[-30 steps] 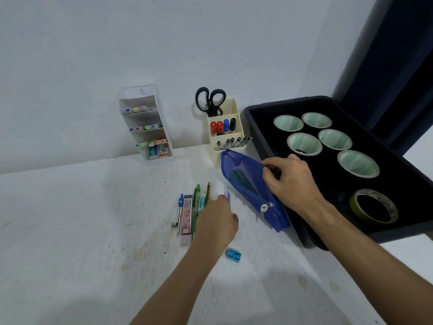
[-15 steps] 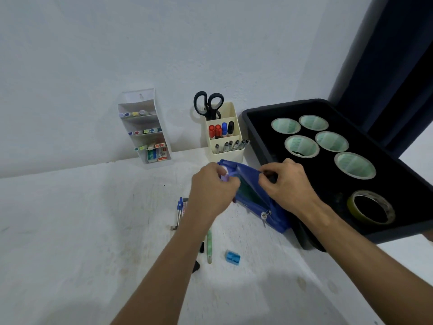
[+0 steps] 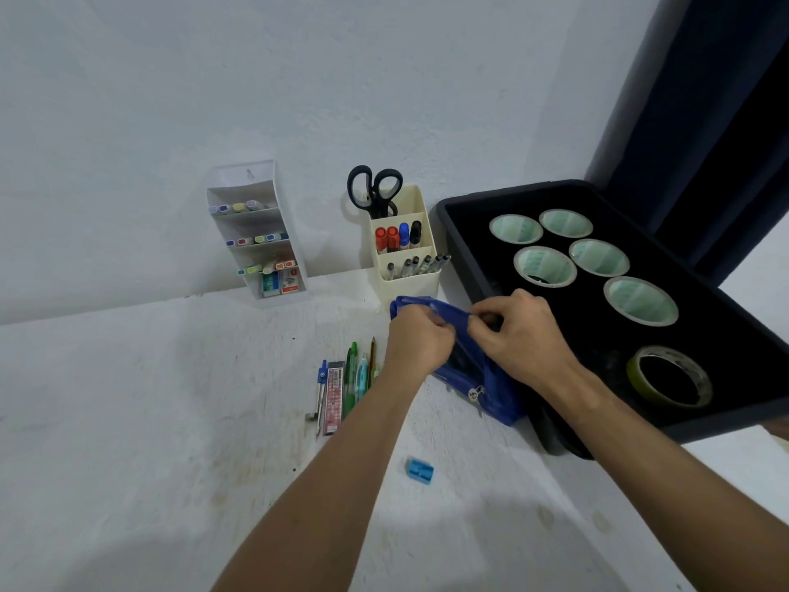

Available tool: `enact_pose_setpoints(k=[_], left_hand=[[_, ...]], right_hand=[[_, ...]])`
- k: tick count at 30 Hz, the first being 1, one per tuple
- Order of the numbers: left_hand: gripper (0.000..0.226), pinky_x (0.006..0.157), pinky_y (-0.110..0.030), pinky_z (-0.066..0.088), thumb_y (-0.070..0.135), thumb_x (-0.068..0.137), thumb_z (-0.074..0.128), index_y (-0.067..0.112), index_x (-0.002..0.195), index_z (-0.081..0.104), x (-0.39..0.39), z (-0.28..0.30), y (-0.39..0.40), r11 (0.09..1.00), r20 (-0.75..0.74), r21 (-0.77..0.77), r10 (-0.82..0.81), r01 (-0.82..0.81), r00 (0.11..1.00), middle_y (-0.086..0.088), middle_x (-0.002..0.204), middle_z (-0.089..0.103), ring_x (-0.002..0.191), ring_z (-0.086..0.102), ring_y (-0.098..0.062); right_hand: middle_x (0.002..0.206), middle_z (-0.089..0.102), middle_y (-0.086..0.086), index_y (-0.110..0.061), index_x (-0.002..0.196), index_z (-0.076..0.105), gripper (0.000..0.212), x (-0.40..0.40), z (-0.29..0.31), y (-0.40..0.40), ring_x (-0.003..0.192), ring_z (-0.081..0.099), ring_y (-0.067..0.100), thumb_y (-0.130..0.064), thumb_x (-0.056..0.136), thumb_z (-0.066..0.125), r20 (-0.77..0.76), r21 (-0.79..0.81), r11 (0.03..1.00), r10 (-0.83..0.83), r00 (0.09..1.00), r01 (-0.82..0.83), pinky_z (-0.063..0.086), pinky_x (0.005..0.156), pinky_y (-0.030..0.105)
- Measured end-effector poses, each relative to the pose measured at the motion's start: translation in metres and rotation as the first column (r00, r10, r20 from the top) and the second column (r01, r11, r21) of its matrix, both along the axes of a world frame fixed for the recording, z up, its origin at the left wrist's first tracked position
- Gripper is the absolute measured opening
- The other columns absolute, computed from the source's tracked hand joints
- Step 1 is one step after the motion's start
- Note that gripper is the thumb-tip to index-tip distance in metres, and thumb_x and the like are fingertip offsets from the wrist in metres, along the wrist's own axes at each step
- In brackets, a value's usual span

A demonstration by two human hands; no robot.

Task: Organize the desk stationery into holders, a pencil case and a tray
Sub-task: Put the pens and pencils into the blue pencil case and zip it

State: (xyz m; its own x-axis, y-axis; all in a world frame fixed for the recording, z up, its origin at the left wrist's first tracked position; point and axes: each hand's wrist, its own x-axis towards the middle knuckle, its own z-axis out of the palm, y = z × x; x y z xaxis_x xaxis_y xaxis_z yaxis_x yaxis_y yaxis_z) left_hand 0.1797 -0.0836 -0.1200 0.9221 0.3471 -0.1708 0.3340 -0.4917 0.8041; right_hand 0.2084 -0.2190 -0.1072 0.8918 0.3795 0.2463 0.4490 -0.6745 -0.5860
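We see a soft, even, cool light over the white worktop (image 3: pixel 128 420), with no glare. A broad, faint shadow lies at 6 o'clock beneath the forearms. The tray (image 3: pixel 726 425) interior at 3 o'clock reads as near-black, its detail lost. Wide-angle distortion bends the wall line and the curtain (image 3: pixel 717 100) at 1 o'clock. Focus is slightly soft throughout.
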Motion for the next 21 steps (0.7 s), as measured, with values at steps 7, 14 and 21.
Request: enact_pose_setpoints(k=[7, 14, 21], left_hand=[[0.01, 0.06, -0.022, 0.045, 0.014, 0.084, 0.061, 0.008, 0.085, 0.07, -0.019, -0.001, 0.023, 0.988, 0.102, 0.148, 0.026, -0.041, 0.994, -0.004, 0.079, 0.067, 0.071, 0.06, -0.016], [0.018, 0.067, -0.03, 0.052, 0.025, 0.08, 0.066, 0.01, 0.088, 0.061, -0.048, -0.017, 0.067, 0.907, -0.149, 0.42, 0.065, 0.004, 0.987, -0.003, 0.082, 0.063, 0.074, 0.061, -0.019], [0.027, 0.054, -0.024, 0.04, 0.035, 0.08, 0.068, 0.016, 0.074, 0.05, -0.069, -0.024, 0.062, 0.861, -0.245, 0.501, 0.041, 0.09, 0.969, 0.002, 0.071, 0.053, 0.066, 0.054, -0.014]], right_hand=[[0.06, 0.064, -0.012, -0.02, 0.081, 0.075, 0.017, 0.0, 0.0, -0.001, 0.073, 0.06, 0.016, -0.029, 0.081, 0.06, 0.017, -0.019, 1.0, 0.0, 1.0, 0.0, 0.056, 0.069, 0.036], [0.06, 0.063, -0.011, -0.017, 0.081, 0.075, 0.015, -0.004, 0.003, 0.001, 0.073, 0.057, 0.014, -0.027, 0.08, 0.064, 0.051, -0.052, 0.998, 0.024, 0.998, -0.021, 0.052, 0.075, 0.034], [0.064, 0.062, -0.012, -0.018, 0.088, 0.075, 0.017, -0.002, 0.0, 0.002, 0.078, 0.053, 0.015, -0.029, 0.084, 0.063, 0.112, -0.1, 0.992, 0.095, 0.989, -0.084, 0.044, 0.086, 0.035]])
